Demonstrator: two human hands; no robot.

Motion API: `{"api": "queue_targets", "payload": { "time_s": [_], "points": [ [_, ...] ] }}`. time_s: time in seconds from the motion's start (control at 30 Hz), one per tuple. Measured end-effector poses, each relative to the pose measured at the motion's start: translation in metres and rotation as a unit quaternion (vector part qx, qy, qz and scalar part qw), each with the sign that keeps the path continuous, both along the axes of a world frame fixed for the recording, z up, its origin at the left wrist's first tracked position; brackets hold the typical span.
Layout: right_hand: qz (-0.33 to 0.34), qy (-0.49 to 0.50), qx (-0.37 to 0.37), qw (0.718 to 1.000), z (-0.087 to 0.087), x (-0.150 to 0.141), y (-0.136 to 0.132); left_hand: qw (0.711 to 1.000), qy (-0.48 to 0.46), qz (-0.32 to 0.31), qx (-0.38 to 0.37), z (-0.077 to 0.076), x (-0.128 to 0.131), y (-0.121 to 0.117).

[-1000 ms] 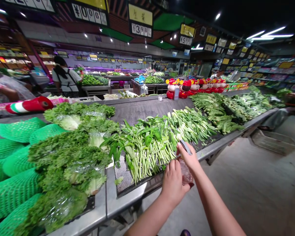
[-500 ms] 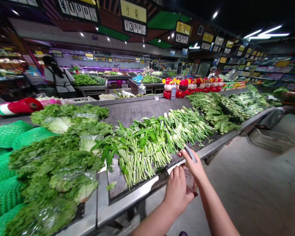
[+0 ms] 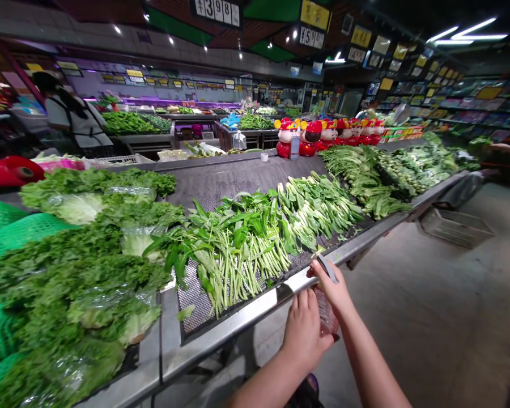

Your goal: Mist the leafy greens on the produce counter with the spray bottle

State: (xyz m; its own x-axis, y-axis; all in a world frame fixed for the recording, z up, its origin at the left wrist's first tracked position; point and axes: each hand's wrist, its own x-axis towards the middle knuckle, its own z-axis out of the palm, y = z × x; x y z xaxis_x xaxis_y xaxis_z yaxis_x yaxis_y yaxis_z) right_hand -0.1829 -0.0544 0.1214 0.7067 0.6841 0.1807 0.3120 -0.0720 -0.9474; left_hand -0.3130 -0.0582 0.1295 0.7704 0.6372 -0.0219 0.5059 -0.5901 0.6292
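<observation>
A: Since a second ago the view has turned right: the curly lettuce (image 3: 89, 255) and green netting (image 3: 25, 232) sit farther left, while the left hand (image 3: 301, 328) and right hand (image 3: 332, 292) appear farther right along the stall's steel rail (image 3: 255, 313).

B: How are the fingers?

A: The left ones are together, clamped round a see-through pinkish bottle (image 3: 326, 311), much of it hidden. The right hand is at the bottle's top, a grey strap (image 3: 327, 267) lying across it near thumb and forefinger. I can't tell what its fingers close on.

B: Where is the bottle?

A: Between the hands, on the near side of the rail, right of the water spinach (image 3: 238, 255), whose stems point toward us.

B: And around it?

A: Farther right on the stall lie bok choy-like greens (image 3: 318, 209). Red figurines (image 3: 289, 139) line the far ledge. A grey crate (image 3: 457, 226) sits on the floor at right. Far left, a person in a white apron (image 3: 74, 113) is seen from behind.
</observation>
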Motion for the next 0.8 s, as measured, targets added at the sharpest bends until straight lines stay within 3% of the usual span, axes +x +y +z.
{"api": "queue_targets", "payload": {
  "time_s": [0.27,0.37,0.57,0.8],
  "points": [
    [-0.031,0.087,0.024,0.995,-0.009,0.018,-0.014,0.999,0.04,-0.021,-0.001,0.004,0.018,-0.009],
    [-0.004,0.116,0.038,0.993,-0.006,0.028,-0.018,0.999,0.042,-0.027,0.002,0.005,0.029,-0.011],
    [-0.033,0.014,-0.005,0.999,-0.008,0.05,-0.022,0.999,0.03,-0.025,-0.005,-0.001,0.05,-0.016],
    [-0.009,-0.006,-0.038,0.999,-0.012,0.079,-0.018,0.999,0.04,-0.016,0.005,-0.009,0.077,-0.016]
  ]
}}
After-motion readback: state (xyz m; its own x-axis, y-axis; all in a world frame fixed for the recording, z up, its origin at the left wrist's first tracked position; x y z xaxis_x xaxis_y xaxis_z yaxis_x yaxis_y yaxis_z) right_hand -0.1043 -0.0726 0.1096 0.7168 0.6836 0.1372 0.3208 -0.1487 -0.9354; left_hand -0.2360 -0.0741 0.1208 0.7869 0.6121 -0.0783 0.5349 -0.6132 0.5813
